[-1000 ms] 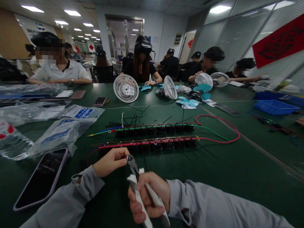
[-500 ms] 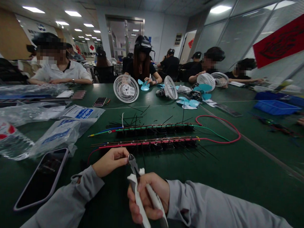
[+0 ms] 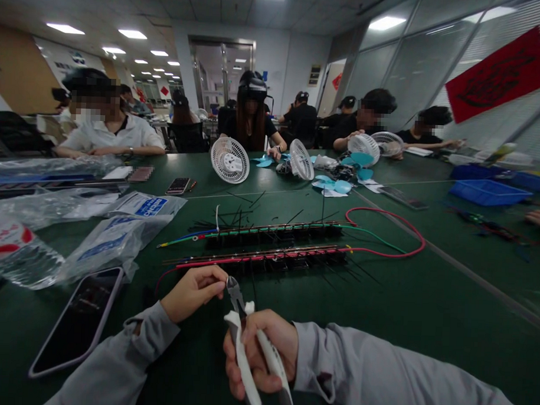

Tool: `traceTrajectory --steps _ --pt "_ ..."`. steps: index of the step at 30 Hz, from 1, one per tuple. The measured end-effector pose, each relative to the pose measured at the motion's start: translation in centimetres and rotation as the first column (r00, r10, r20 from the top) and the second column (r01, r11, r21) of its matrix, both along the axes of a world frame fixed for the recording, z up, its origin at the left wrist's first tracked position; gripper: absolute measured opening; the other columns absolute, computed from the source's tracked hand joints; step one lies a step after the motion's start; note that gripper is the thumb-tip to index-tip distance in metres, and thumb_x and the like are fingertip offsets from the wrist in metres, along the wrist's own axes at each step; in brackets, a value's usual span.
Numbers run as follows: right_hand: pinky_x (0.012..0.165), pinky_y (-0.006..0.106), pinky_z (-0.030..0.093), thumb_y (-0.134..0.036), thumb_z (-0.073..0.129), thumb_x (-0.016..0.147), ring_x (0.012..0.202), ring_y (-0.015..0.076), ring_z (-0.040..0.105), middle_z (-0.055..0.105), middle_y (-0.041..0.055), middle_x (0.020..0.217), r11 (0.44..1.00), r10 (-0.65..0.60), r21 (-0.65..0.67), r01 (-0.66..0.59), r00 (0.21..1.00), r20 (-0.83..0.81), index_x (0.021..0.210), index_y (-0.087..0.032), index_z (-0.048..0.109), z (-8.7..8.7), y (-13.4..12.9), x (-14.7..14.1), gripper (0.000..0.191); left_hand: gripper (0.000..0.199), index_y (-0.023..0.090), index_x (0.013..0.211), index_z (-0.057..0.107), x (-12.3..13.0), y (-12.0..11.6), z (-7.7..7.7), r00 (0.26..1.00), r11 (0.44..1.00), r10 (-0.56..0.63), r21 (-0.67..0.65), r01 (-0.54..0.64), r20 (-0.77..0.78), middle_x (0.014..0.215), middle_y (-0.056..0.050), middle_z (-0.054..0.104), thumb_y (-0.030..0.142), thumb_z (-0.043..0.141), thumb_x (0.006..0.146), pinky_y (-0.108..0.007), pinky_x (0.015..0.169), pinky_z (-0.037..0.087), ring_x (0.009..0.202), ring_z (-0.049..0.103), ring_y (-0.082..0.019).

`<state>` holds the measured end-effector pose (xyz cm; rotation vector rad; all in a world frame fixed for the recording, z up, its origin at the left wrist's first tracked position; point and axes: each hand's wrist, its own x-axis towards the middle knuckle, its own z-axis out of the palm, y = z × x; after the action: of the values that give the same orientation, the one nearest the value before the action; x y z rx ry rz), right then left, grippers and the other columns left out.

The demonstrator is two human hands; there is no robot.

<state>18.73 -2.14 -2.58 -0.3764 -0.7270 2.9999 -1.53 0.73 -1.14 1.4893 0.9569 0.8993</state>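
My right hand (image 3: 262,356) is wrapped round the white handles of a pair of cutting pliers (image 3: 236,296), whose metal jaws point up and to the left. Thumb and fingertips of my left hand (image 3: 196,291) are pinched together beside the jaw tips; whatever they grip is too small to make out. Just beyond both hands lies a black strip with a red wire (image 3: 232,259) and many thin black tie ends sticking out. Behind it is a second strip with a green wire (image 3: 269,227). A red cable (image 3: 421,243) loops at their right ends.
At the left are a phone (image 3: 77,320), a plastic bottle (image 3: 20,253) and plastic bags (image 3: 113,232). Farther back stand white fan grilles (image 3: 230,160) and blue blades (image 3: 332,186), with people seated behind. A blue tray (image 3: 489,192) is at the right.
The view has shifted slightly. Both hands keep nearly the same pose around the pliers. Across the table, a person's hand has moved a little and the large fan grille has tilted.
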Motion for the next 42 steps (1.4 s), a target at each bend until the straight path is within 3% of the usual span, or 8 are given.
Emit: traceTrajectory --steps 6,14,21,42 --pt "0.051 0.022 0.047 -0.02 0.043 0.054 0.087 0.0271 0.064 0.063 0.0178 0.094 1.0 0.025 -0.015 -0.026 0.999 -0.029 0.099 -0.005 0.056 1.4 -0.8 0.4 0.05 0.023 0.012 0.084 0.061 0.8 -0.8 0.7 0.999 1.0 0.02 0.005 -0.02 -0.033 0.073 -0.004 0.064 0.035 0.062 0.081 -0.021 0.051 0.042 0.062 0.058 -0.013" --pt "0.076 0.028 0.048 -0.009 0.044 0.051 0.105 0.0294 0.058 0.056 0.0171 0.117 0.992 0.127 0.026 -0.127 0.992 -0.005 0.114 -0.006 0.053 3.6 -1.0 0.7 0.064 0.027 0.012 0.078 0.063 1.1 -1.3 0.9 0.995 0.997 0.075 -0.021 -0.073 0.061 0.071 -0.003 0.065 0.038 0.07 0.073 -0.027 0.063 0.049 0.065 0.06 -0.015" --pt "0.081 0.03 0.045 -0.011 0.044 0.051 0.107 0.0304 0.057 0.047 0.0198 0.128 0.992 0.109 0.061 -0.11 0.994 0.017 0.118 -0.006 0.05 3.6 -1.2 0.7 0.067 0.025 0.012 0.079 0.065 1.1 -1.4 0.9 0.996 0.998 0.047 -0.031 -0.045 0.071 0.078 -0.005 0.066 0.036 0.07 0.073 -0.03 0.072 0.05 0.073 0.061 -0.017" --pt "0.079 0.03 0.044 -0.012 0.044 0.055 0.097 0.0253 0.061 0.058 0.0163 0.111 0.996 0.086 0.006 -0.086 0.996 0.009 0.117 -0.005 0.052 3.6 -1.9 0.5 0.063 0.02 0.011 0.074 0.07 0.3 -0.9 0.4 0.997 0.999 -0.008 0.039 0.005 0.08 0.08 -0.005 0.063 0.031 0.072 0.072 -0.029 0.071 0.048 0.075 0.059 -0.016"
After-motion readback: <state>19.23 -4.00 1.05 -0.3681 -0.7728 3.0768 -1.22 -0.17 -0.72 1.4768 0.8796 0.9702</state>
